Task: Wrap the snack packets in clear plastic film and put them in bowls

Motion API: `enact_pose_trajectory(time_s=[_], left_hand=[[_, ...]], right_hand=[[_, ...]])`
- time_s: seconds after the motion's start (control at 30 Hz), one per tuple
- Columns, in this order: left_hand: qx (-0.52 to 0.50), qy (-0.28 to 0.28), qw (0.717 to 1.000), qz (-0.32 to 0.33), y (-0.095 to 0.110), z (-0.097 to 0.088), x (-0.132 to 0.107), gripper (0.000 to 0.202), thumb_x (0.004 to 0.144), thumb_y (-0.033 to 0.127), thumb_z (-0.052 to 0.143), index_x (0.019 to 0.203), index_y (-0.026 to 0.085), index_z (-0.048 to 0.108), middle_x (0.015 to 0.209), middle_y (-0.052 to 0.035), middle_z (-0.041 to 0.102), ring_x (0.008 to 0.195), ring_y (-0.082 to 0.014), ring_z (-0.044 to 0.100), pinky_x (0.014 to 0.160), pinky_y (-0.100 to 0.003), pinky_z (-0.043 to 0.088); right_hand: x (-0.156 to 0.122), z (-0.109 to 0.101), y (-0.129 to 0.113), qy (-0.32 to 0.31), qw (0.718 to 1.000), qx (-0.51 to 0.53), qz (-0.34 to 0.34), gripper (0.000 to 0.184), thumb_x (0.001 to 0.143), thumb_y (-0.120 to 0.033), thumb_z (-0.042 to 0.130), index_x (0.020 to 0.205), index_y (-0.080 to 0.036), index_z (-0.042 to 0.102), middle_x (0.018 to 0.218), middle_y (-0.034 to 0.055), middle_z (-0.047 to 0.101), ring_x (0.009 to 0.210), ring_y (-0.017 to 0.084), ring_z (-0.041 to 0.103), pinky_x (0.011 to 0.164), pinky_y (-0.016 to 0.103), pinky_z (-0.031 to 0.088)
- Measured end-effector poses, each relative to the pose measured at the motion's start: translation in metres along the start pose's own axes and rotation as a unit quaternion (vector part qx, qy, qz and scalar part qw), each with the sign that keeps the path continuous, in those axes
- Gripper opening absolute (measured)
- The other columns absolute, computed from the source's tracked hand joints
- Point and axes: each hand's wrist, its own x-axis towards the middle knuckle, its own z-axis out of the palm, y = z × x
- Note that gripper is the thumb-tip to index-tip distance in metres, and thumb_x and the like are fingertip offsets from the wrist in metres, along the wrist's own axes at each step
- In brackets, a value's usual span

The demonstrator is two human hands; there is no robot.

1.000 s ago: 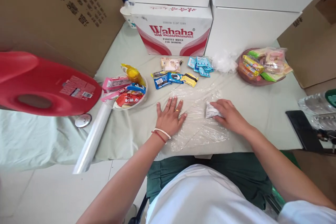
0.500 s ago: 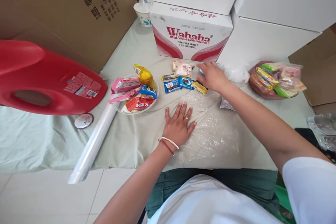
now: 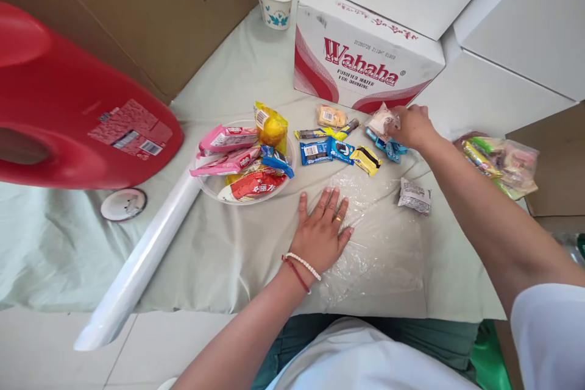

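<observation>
My left hand [image 3: 319, 231] lies flat with fingers spread, on the left edge of a clear plastic sheet [image 3: 379, 256] on the cloth. Toward the box, my right hand [image 3: 414, 126] pinches a small pale wrapped snack [image 3: 382, 120], just above a blue snack packet [image 3: 390, 147]. Left of it lie another pale wrapped snack [image 3: 331, 116], a dark and yellow stick packet [image 3: 326, 132], blue packets [image 3: 315, 152] and a yellow packet [image 3: 366, 160]. A grey printed packet [image 3: 414, 196] rests at the sheet's upper right.
A clear bowl [image 3: 292, 161] of snacks sits left, beside a roll of clear film [image 3: 137, 262] and a red jug [image 3: 91, 109]. At the back stand a paper cup [image 3: 274, 3] and a Wahaha box [image 3: 365, 55]. More snacks [image 3: 503, 161] are at right.
My right hand has moved right, and the pale wrapped snack from the pile has come with it. My left hand stays flat on the sheet. The camera view has shifted and tilted.
</observation>
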Motion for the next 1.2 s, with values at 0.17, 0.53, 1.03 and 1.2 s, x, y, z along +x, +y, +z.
enact_pose_trajectory(time_s=[0.17,0.53,1.03,1.2], left_hand=[[0.004,0.003,1.0,0.003,0.0,0.0,0.0,0.063,0.108,0.054,0.03,0.162,0.024,0.039,0.174,-0.0091,0.025,0.163,-0.029,0.022,0.13,-0.071,-0.002],[0.006,0.011,1.0,0.005,0.0,0.001,-0.001,0.062,0.108,0.053,0.031,0.162,0.024,0.041,0.173,-0.0097,0.027,0.163,-0.0292,0.023,0.13,-0.07,-0.002],[0.023,0.03,0.999,0.014,0.0,-0.001,0.0,0.059,0.107,0.05,0.037,0.158,0.021,0.047,0.17,-0.0124,0.034,0.159,-0.0318,0.032,0.129,-0.071,0.002],[0.032,0.031,0.999,0.015,0.0,0.002,0.001,0.059,0.107,0.048,0.039,0.159,0.022,0.046,0.17,-0.0132,0.034,0.159,-0.0343,0.033,0.129,-0.072,0.003]], right_hand=[[0.012,0.006,-0.049,-0.083,0.992,0.014,-0.091,0.037,0.1,-0.028,0.053,0.132,-0.018,0.069,0.13,0.0164,0.065,0.128,0.039,0.048,0.102,0.054,0.043],[0.026,0.001,-0.061,-0.104,0.991,0.018,-0.078,0.035,0.103,-0.032,0.047,0.125,-0.012,0.064,0.122,0.0202,0.07,0.116,0.038,0.056,0.098,0.051,0.043],[0.057,0.019,-0.18,-0.168,0.974,-0.012,-0.154,0.037,0.103,-0.011,0.037,0.117,-0.012,0.071,0.125,0.0193,0.071,0.129,0.037,0.051,0.106,0.055,0.042],[0.044,0.013,-0.177,-0.138,0.978,-0.017,-0.154,0.037,0.105,-0.013,0.036,0.12,-0.01,0.069,0.126,0.0196,0.071,0.129,0.036,0.052,0.11,0.055,0.038]])
